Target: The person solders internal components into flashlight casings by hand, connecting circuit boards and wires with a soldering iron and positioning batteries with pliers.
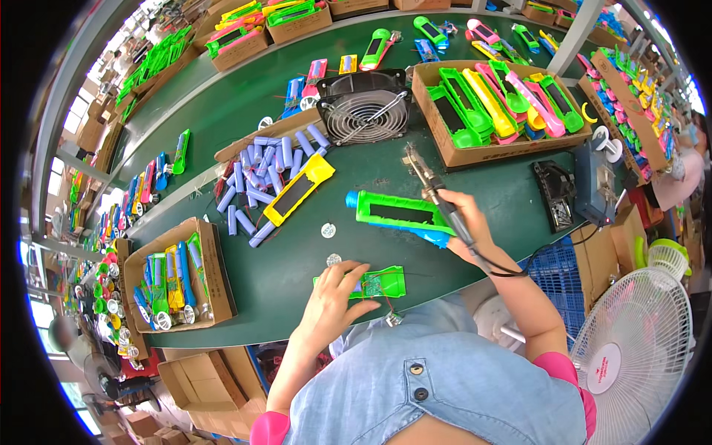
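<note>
My left hand point(331, 298) curves over a small green plastic casing point(394, 282) near the table's front edge, thumb and fingers at its two sides. The casing holds a circuit board point(372, 285) with thin red wires; my hand hides its left end. A small metallic part point(393, 319) is beside it at the table edge. In my right hand point(469, 221) is a soldering iron point(436, 185), its metal end pointing up and away. Just left of that hand is a green casing with a black panel point(400, 216), overlapping a blue one point(432, 237); whether my hand touches them is unclear.
Purple battery cells point(268, 165) are heaped beyond my left hand, beside a yellow casing point(300, 190). A metal-grilled fan point(367, 116) stands at the back. Cardboard boxes of casings flank it point(475, 155) and the left side point(219, 285). A soldering station point(595, 182) sits right.
</note>
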Tool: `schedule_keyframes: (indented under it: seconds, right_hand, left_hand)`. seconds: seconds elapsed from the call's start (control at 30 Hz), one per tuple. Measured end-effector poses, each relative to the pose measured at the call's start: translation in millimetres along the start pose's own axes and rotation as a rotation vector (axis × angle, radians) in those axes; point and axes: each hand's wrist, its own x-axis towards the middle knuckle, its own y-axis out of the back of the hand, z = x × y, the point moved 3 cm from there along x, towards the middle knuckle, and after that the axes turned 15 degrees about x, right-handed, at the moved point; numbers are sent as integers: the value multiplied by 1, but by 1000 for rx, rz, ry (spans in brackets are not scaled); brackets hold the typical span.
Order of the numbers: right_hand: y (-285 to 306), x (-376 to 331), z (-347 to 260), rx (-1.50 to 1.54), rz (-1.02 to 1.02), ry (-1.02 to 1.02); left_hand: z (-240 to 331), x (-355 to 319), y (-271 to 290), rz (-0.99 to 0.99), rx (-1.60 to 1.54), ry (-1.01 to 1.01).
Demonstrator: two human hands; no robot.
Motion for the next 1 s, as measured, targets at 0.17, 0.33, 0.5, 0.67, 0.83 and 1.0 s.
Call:
schedule_keyframes:
  seconds: [0.17,0.33,0.5,0.67,0.83,1.0]
  right_hand:
    - [3,11,-17,-526,7,291]
    - [-3,-18,-23,-662,-211,423]
    - [-10,-42,-17,-672,-78,465]
    - [-2,-48,-9,-533,-53,231]
    - [-1,-22,-12,3,226,74]
    - [-4,-47,2,-83,210,-6]
  left_hand:
    - [9,16,-22,106,32,-116]
    - [16,33,-46,192,34,-218]
    - [16,37,-54,230,13,-316]
    - [13,34,-54,245,-45,-329]
    - [10,32,-45,286,-374,3]
    - [3,21,-47,341,-943,304]
